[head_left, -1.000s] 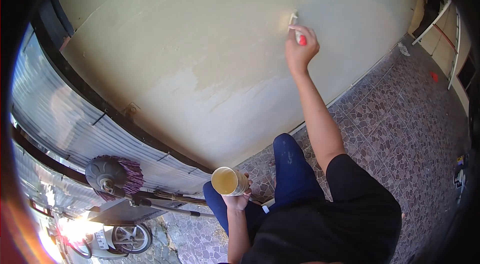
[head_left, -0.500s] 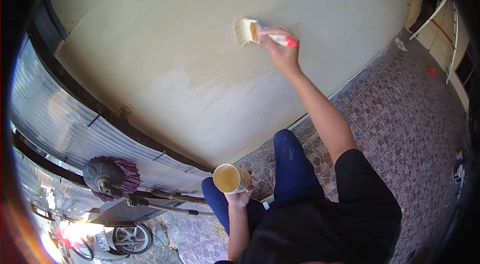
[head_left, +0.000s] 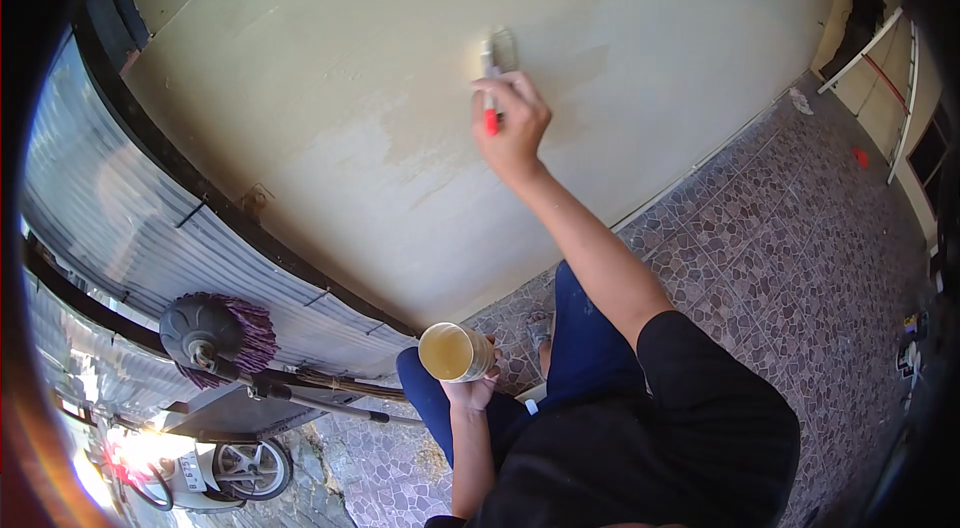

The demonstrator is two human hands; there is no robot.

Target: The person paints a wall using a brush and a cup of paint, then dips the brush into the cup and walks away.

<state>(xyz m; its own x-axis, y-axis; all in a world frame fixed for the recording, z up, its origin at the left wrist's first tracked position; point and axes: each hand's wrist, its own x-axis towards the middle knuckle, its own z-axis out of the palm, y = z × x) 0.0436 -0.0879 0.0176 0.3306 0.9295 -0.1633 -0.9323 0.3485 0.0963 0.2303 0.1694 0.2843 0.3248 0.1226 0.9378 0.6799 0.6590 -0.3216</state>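
Against the wall, my right hand grips a paintbrush by its pale, red-tipped handle. The bristles point up the wall and are smeared by motion. Around the brush the wall shows a darker, wet-looking beige patch beside paler grey areas. Low in front of my body, my left hand is wrapped round a cup with yellowish-beige liquid inside, its mouth facing up. The cup hides part of the left fingers.
A mop with a long pole leans at the left, near corrugated sheeting. A motorbike stands lower left. Tiled floor runs right toward a ladder and a person in dark clothes.
My right hand has moved left and slightly down, and the brush has turned from pointing left to pointing up. The left hand still holds the cup in nearly the same place.
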